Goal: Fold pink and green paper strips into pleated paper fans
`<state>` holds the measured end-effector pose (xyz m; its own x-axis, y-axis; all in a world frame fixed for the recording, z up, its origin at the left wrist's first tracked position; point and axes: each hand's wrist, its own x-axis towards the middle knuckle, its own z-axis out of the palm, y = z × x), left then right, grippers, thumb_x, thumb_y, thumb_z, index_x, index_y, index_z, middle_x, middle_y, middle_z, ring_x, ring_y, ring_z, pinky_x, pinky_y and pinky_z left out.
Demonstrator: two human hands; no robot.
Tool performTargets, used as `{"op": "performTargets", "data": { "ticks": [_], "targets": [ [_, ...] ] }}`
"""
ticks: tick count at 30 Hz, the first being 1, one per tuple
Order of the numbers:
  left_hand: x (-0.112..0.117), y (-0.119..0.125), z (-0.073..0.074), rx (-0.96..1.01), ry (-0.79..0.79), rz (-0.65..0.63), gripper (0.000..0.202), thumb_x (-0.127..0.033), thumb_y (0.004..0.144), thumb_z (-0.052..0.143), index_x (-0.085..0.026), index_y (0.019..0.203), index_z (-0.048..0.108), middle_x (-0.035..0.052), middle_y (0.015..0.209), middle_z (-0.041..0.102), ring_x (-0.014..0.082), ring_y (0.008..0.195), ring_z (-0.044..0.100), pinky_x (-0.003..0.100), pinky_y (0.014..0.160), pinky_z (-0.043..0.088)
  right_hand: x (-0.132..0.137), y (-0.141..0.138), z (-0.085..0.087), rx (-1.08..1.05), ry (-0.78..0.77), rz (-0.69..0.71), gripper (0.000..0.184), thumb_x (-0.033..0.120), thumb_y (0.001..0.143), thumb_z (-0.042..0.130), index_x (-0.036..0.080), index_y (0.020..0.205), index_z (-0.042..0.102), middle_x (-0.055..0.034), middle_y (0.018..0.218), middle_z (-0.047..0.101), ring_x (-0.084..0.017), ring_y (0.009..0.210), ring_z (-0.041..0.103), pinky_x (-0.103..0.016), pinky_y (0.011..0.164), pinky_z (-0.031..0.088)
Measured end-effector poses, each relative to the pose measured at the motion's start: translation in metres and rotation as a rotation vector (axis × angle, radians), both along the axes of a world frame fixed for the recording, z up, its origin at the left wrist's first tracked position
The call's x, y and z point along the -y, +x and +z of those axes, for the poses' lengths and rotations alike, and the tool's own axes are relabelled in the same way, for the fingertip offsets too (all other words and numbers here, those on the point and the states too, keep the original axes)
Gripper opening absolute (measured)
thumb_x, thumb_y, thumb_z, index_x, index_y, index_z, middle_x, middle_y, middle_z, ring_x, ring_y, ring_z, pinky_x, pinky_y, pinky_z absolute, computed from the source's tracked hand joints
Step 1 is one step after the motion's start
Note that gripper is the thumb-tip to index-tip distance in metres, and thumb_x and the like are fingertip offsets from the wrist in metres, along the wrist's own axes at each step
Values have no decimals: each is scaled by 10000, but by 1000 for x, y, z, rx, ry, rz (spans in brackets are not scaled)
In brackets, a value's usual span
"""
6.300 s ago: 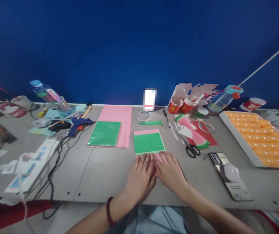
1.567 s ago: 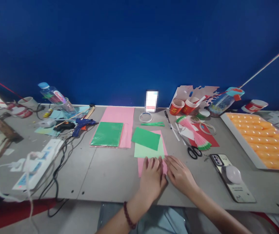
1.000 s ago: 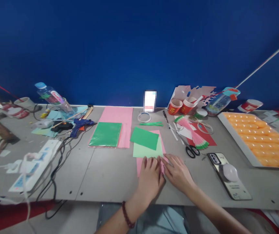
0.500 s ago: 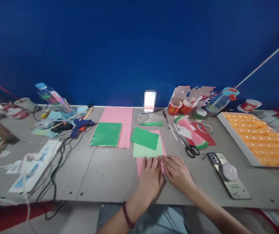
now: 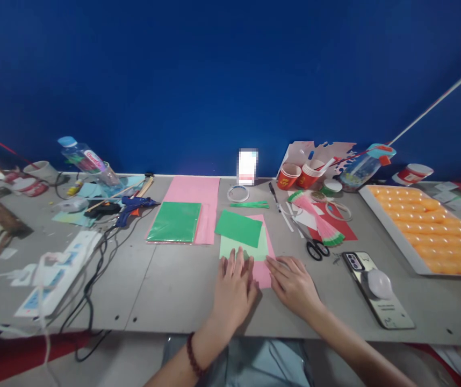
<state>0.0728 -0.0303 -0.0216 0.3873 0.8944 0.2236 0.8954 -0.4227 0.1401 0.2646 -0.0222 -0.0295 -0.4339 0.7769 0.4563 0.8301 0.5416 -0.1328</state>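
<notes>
My left hand point(image 5: 233, 287) lies flat with fingers stretched out on the near left part of a pink paper sheet point(image 5: 263, 267). My right hand point(image 5: 293, 282) rests flat at the sheet's near right corner, fingers extended. On the far part of the pink sheet lie a light green sheet point(image 5: 257, 250) and, tilted over it, a dark green sheet point(image 5: 238, 228). Both hands press on paper and grip nothing.
A green-on-pink paper stack point(image 5: 175, 221) lies to the left, with a glue gun point(image 5: 134, 205), a power strip point(image 5: 55, 272) and cables beyond. Scissors point(image 5: 316, 249), a phone point(image 5: 379, 290), red paper cups point(image 5: 298, 174) and a tray of orange balls point(image 5: 427, 228) sit right.
My left hand has slid left along the pink sheet, uncovering its middle. Over the longer span the green sheets shifted and turned askew on the pink one.
</notes>
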Motion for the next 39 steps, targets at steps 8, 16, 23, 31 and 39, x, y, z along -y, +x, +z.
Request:
{"op": "performTargets", "data": {
  "ticks": [8,16,23,31,39],
  "targets": [
    [-6,-28,0,18,-23,-19,440,-277,904,427,-276,1344,431,102,1491,277,308,1322,311,525,1034,297,1,-1,2,-17,-23,-7,316,154,844,471,215,1082,670,-52,1091,688,-220,956,571,-399,861,440],
    [-28,-49,13,141,-158,-124,416,-284,891,486,-208,1300,472,73,1128,603,217,1039,509,404,976,345,-5,2,-2,-109,-132,30,285,176,881,451,189,1102,631,-91,1075,668,-220,978,568,-388,852,457],
    [-63,-43,18,279,-364,-172,119,-298,821,616,-188,804,658,19,801,660,188,840,569,313,759,370,-30,-6,6,-109,-315,75,186,269,867,550,208,1025,628,-86,981,628,-215,924,570,-359,788,465],
    [-72,-36,16,316,-384,-248,128,-129,815,571,-200,761,662,-6,788,670,164,814,576,310,771,348,-46,-8,7,-192,-453,84,121,255,847,576,195,747,610,-35,766,620,-184,793,573,-320,728,419],
    [-91,-31,13,276,-350,-306,169,-122,839,507,-188,786,654,16,777,630,169,791,574,289,730,374,-56,-3,10,-253,-566,40,99,210,814,583,194,722,614,5,696,644,-149,720,589,-285,713,382]
  ]
}}
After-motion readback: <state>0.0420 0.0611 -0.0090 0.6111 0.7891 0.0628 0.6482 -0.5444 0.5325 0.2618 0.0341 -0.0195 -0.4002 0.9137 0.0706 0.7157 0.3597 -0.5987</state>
